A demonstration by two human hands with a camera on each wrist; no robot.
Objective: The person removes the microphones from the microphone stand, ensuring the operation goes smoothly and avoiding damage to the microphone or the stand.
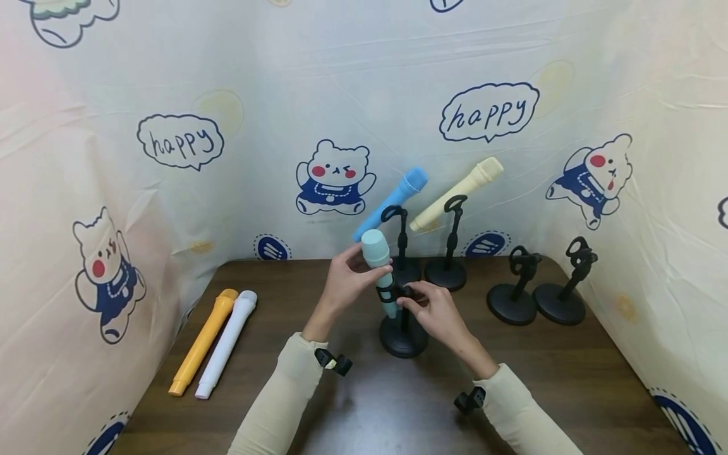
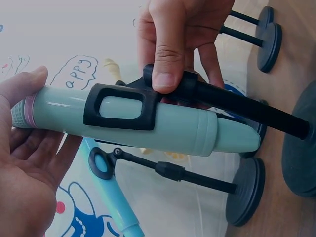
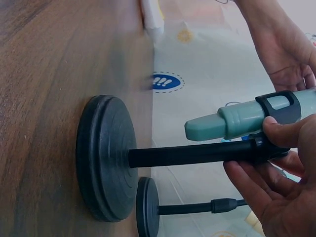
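A mint-green microphone (image 1: 376, 248) sits tilted in the black clip (image 2: 121, 107) of a desk stand (image 3: 192, 154), head up. Near its head the left hand (image 1: 345, 281) holds it, thumb on one side and fingers on the other. My right hand (image 1: 438, 314) pinches the joint at the top of the stand's post, just below the clip. In the right wrist view the stand's round base (image 3: 106, 158) rests on the table, and the microphone's tail end pokes out through the clip beside the post. The right hand's fingers are partly hidden behind the joint in the left wrist view.
Behind, a blue microphone (image 1: 392, 202) and a cream microphone (image 1: 457, 193) stand tilted in black stands. Two more stands (image 1: 512, 304) with clips sit at the right. Orange (image 1: 203, 341) and white (image 1: 226, 344) microphones lie on the table (image 1: 273, 303) at the left. A printed cloth surrounds the table.
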